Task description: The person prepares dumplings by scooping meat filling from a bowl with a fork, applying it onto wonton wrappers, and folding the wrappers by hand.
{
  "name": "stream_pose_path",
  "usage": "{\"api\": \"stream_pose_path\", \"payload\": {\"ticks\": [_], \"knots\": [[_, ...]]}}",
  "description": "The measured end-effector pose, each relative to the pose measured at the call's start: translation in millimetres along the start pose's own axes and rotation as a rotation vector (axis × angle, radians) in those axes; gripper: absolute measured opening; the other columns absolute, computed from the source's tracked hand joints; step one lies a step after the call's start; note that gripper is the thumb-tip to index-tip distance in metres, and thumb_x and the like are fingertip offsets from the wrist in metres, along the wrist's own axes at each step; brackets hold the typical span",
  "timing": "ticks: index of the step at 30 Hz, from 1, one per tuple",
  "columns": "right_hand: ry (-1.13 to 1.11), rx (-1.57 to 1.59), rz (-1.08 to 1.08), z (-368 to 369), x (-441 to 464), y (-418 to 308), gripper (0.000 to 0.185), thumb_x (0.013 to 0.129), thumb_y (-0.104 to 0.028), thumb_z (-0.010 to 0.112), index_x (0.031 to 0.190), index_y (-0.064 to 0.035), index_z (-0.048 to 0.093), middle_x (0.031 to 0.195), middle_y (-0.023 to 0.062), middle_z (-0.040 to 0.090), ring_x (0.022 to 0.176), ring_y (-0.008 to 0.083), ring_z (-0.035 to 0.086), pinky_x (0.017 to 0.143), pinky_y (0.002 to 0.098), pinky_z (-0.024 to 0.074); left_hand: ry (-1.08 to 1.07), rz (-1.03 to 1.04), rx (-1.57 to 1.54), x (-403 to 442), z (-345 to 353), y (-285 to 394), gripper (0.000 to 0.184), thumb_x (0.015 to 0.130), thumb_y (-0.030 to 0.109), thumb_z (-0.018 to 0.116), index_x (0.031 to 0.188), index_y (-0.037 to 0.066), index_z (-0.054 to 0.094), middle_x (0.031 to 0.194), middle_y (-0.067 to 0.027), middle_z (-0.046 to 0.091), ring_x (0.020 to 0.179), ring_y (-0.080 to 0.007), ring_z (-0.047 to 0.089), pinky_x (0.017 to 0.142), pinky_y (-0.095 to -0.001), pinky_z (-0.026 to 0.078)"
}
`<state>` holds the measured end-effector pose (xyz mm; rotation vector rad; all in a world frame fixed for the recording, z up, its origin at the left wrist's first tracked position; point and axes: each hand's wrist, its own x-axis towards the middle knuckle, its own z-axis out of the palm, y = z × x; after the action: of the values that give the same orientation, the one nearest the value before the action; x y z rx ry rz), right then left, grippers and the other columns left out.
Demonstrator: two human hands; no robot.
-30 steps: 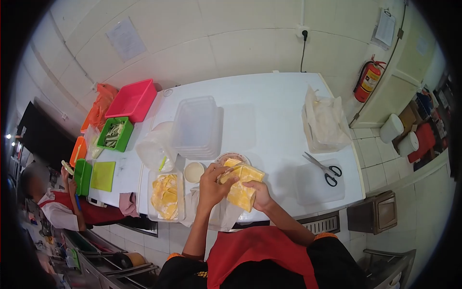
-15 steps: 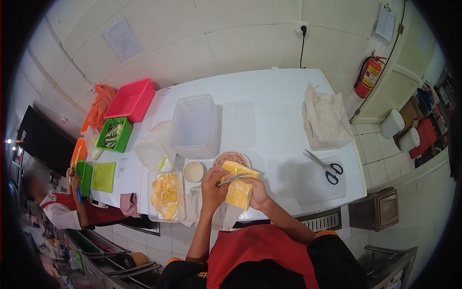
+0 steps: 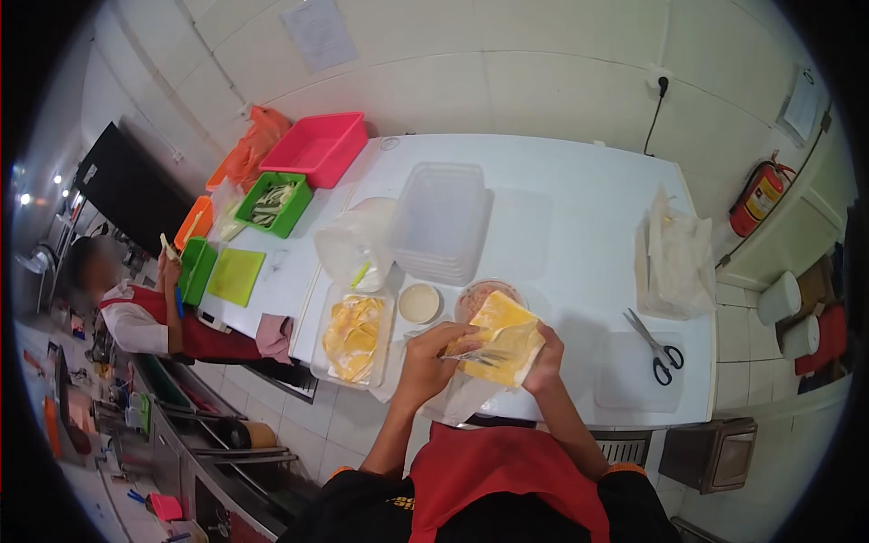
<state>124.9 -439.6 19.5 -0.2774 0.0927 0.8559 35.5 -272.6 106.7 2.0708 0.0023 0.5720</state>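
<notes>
My right hand (image 3: pixel 543 358) grips a stack of yellow dough wrappers (image 3: pixel 500 326) from its right side, tilted over the table's front edge. My left hand (image 3: pixel 429 362) is closed on a slim metal utensil (image 3: pixel 484 357), whose tip lies against the wrappers; its exact kind is unclear. Partly behind the wrappers is a bowl of pink minced meat (image 3: pixel 472 295). A small round bowl of pale contents (image 3: pixel 419 303) stands to its left. Farther left, more floured yellow wrappers (image 3: pixel 353 337) lie in a clear tray (image 3: pixel 384 366).
Stacked clear containers (image 3: pixel 439 222) stand mid-table, with a white tub (image 3: pixel 348 249) beside them. Scissors (image 3: pixel 658 348) lie on a translucent lid (image 3: pixel 625 389) at right, below a cloth-covered box (image 3: pixel 677 262). A co-worker (image 3: pixel 149 317) works at left near green bins (image 3: pixel 274 206).
The view has swung left, so the table sits farther right. The wrapper stack has turned to lie broader toward me, with the metal utensil lower across it. The co-worker's hands have moved slightly.
</notes>
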Motion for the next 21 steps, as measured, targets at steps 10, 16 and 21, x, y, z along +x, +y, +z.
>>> {"api": "stream_pose_path", "payload": {"ticks": [10, 16, 21], "knots": [[-0.061, 0.143, -0.268, -55, -10, -42, 0.072, 0.089, -0.047, 0.050, 0.141, 0.0018, 0.038, 0.141, 0.0239, 0.044, 0.126, 0.0378, 0.048, 0.105, 0.0511, 0.0391, -0.158, -0.335, 0.215, -15, -166, -3, 0.019, 0.078, 0.000, 0.073, 0.097, 0.001, 0.071, 0.091, -0.0077, 0.069, 0.079, -0.0132, 0.062, 0.071, -0.0267, 0.048], [-0.433, -0.024, -0.380, -26, -26, -67, 0.105, 0.080, -0.068, 0.054, 0.151, -0.0006, 0.016, 0.157, 0.0216, 0.007, 0.139, 0.0420, 0.025, 0.110, 0.0520, 0.0311, -0.290, -0.436, 0.367, -9, -207, -173, 0.017, 0.077, 0.005, 0.075, 0.093, 0.000, 0.071, 0.085, -0.0100, 0.072, 0.078, -0.0133, 0.062, 0.075, -0.0307, 0.050], [-0.441, -0.099, -0.493, -31, -40, -75, 0.109, 0.076, -0.070, 0.058, 0.151, -0.0034, 0.018, 0.156, 0.0240, 0.011, 0.136, 0.0417, 0.031, 0.108, 0.0535, 0.0336, -0.083, -0.394, 0.360, 4, -190, -237, 0.020, 0.076, 0.005, 0.076, 0.094, 0.000, 0.070, 0.083, -0.0136, 0.071, 0.079, -0.0160, 0.065, 0.074, -0.0318, 0.051]]}}
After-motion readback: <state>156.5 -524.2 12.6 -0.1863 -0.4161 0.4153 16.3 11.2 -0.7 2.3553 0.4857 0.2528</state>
